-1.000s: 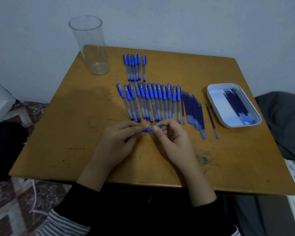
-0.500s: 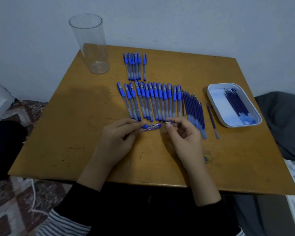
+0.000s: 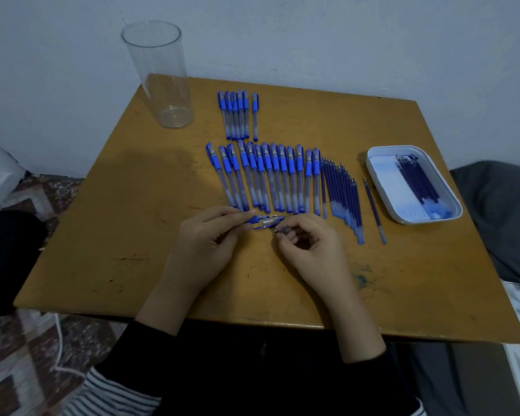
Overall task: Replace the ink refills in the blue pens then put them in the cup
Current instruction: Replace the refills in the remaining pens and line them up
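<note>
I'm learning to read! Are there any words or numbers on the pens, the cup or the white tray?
Nothing here can be read.
Blue pens: any print is too small to tell.
White tray: faint marks on the sheet inside, too blurred to read.
Clear cup: no label shows.

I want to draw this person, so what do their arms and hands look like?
Both the left hand and right hand are bare, no gloves. The left sleeve and right sleeve are black and end partway up the forearms. Black-and-white striped fabric shows beside the left sleeve.
</note>
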A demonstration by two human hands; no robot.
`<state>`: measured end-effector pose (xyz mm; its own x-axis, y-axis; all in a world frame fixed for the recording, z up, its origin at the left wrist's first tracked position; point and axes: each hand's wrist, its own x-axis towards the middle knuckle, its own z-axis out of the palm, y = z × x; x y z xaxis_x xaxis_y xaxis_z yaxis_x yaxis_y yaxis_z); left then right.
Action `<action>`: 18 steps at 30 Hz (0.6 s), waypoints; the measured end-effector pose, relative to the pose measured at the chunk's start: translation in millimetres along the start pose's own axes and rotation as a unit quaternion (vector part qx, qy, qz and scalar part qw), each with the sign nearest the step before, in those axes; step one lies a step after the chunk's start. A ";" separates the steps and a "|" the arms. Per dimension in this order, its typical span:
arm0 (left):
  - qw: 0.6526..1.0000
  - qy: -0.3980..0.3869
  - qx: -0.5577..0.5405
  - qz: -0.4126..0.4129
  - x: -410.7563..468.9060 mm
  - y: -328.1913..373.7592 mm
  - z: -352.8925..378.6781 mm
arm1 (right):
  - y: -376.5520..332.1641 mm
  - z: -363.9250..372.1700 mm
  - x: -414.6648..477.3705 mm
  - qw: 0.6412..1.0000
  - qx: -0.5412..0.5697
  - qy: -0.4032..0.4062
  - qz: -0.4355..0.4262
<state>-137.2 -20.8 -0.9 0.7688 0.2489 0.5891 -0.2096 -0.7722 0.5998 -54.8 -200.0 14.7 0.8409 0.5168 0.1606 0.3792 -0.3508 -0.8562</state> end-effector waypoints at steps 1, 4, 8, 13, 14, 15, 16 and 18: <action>1.000 0.000 -0.001 0.001 0.2 0.0 -0.1 | 0.1 0.4 0.1 1.000 -0.007 0.004 -0.007; 1.000 -0.005 -0.005 0.003 0.2 0.4 -0.6 | -1.1 2.3 -0.2 0.998 -0.049 0.012 -0.038; 1.000 -0.002 0.000 0.005 0.1 0.5 -0.3 | -1.8 3.3 -0.4 0.996 -0.068 0.012 -0.052; 1.000 -0.011 -0.004 0.003 -0.3 0.9 -0.9 | -1.5 3.5 -0.9 0.997 -0.066 0.007 -0.040; 1.000 -0.011 -0.005 0.003 -0.3 1.1 -1.1 | -1.3 3.7 -1.1 0.997 -0.061 0.008 -0.038; 1.000 -0.011 -0.005 0.003 -0.2 1.4 -1.5 | -1.1 3.8 -1.3 0.998 -0.054 0.008 -0.035; 1.000 -0.012 -0.004 0.003 -0.2 1.2 -1.5 | -0.9 3.9 -1.4 0.998 -0.046 0.009 -0.031; 1.000 -0.012 -0.004 0.002 -0.4 0.5 -1.4 | -0.4 3.9 -1.9 0.999 -0.022 0.018 -0.021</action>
<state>-138.5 -20.4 -0.1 0.7824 0.2317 0.5781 -0.2171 -0.7686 0.6017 -58.0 -197.8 12.8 0.8368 0.5037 0.2147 0.4308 -0.3636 -0.8260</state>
